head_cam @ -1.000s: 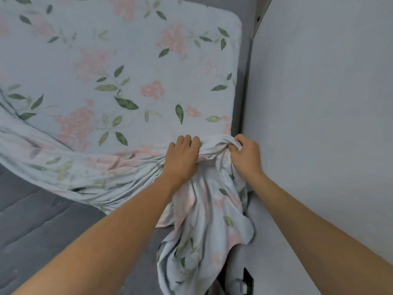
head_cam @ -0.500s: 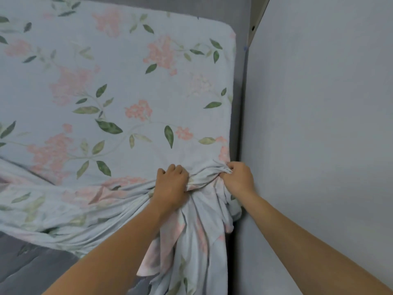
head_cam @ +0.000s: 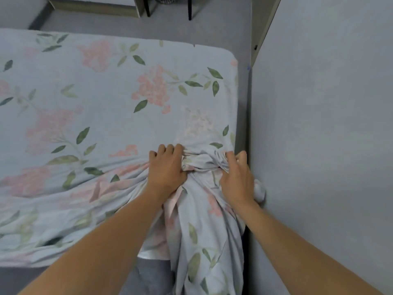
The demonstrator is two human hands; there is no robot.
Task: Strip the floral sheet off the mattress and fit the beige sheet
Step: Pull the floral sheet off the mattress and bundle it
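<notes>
The pale blue floral sheet (head_cam: 102, 107) with pink blossoms and green leaves still covers most of the mattress. Its near right part is gathered into a bunch that hangs down toward me beside the wall. My left hand (head_cam: 168, 169) clutches the bunched fabric on the mattress top. My right hand (head_cam: 238, 177) grips the same bunch at the mattress's right edge, close to the wall. Bare grey mattress (head_cam: 148, 279) shows at the bottom, under the lifted cloth. No beige sheet is in view.
A grey wall (head_cam: 319, 145) runs along the right side of the bed, leaving only a narrow gap. Beyond the bed's far end lie grey floor (head_cam: 212, 28), dark chair legs (head_cam: 189, 9) and a low white cabinet (head_cam: 91, 5).
Both hands have moved farther up the bed with the gathered sheet, bunching more fabric. The view has tilted up, so the bed's far end and the floor beyond now show.
</notes>
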